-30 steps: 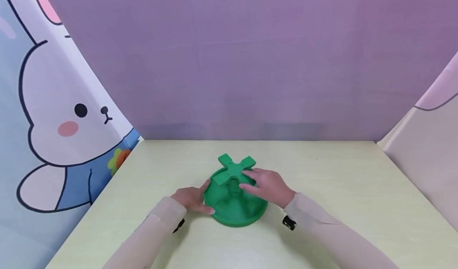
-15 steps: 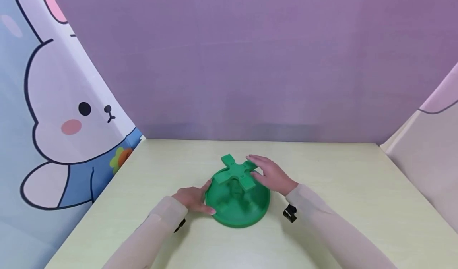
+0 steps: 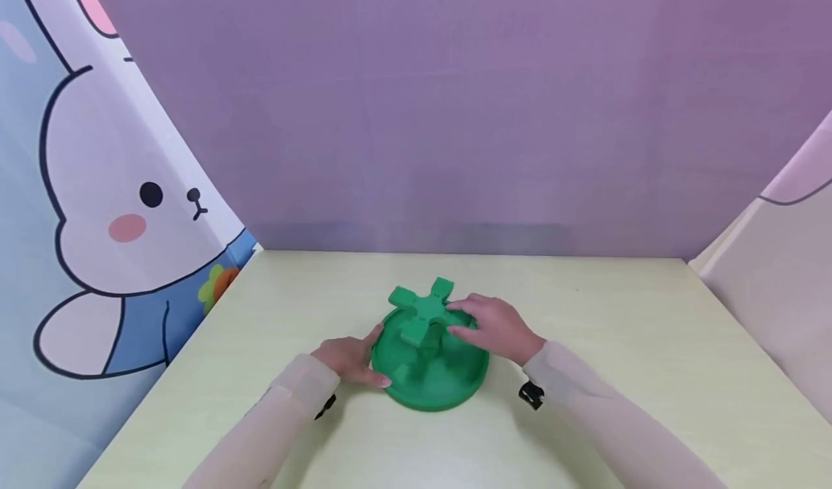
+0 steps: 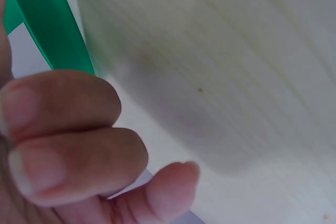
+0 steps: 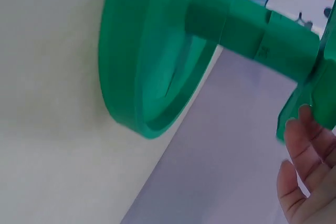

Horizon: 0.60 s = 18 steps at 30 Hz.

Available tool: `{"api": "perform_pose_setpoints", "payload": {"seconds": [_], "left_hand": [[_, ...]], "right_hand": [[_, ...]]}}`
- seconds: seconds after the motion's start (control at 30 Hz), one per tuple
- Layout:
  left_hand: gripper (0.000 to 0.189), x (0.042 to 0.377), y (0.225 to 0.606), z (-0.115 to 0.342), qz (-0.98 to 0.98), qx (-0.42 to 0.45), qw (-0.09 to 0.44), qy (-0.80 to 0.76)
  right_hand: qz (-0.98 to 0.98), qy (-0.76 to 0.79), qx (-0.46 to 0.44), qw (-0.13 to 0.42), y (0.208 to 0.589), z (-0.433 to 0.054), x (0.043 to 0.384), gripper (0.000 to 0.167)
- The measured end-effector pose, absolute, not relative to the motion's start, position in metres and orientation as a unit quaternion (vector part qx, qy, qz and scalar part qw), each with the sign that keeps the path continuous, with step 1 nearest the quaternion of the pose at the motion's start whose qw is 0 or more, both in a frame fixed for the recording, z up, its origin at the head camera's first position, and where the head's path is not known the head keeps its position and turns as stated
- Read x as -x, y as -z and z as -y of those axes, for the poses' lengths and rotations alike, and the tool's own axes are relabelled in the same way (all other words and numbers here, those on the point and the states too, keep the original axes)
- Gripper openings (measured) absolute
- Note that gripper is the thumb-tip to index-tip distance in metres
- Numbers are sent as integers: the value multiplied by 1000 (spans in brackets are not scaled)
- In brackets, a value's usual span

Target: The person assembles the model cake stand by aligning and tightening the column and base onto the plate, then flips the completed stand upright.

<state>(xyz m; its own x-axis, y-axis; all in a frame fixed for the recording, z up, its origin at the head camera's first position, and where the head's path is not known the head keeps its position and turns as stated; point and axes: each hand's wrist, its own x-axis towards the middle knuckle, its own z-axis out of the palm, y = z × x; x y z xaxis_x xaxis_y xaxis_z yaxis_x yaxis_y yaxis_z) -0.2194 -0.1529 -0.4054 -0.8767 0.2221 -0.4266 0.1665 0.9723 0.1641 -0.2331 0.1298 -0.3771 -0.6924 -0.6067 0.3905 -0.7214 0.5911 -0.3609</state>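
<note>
One round green base (image 3: 432,400) sits flat on the tabletop (image 3: 624,316). Green column (image 5: 247,30) rises from the base's middle; four-armed green cross (image 3: 427,307) sits on top, above the base. Left hand (image 3: 347,359) at the base's left edge: grip spread, thumb and index set apart on the rim, middle and ring fingers bent in the left wrist view. Right hand (image 3: 500,330) over the base's right side, at the cross: grip spread, fingertips at the edge of one arm; contact or slight gap, can't tell. Purple backdrop (image 3: 416,113) behind the base, rabbit print (image 3: 97,214) well left of it.
</note>
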Motion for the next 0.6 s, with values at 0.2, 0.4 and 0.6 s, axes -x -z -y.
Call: {"api": "perform_pose_setpoints", "payload": {"seconds": [0.2,0.4,0.6], "left_hand": [[106,221,407,154,-966,-103,227,-63],[107,222,408,152,-966,-101,229,-59],[106,219,404,152,-967,-101,228,-47]], "right_hand": [[876,-270,-389,91,377,-126,224,39],[851,-310,-390,163,377,-127,228,21],[876,-269,-371,153,372,-123,240,42]]}}
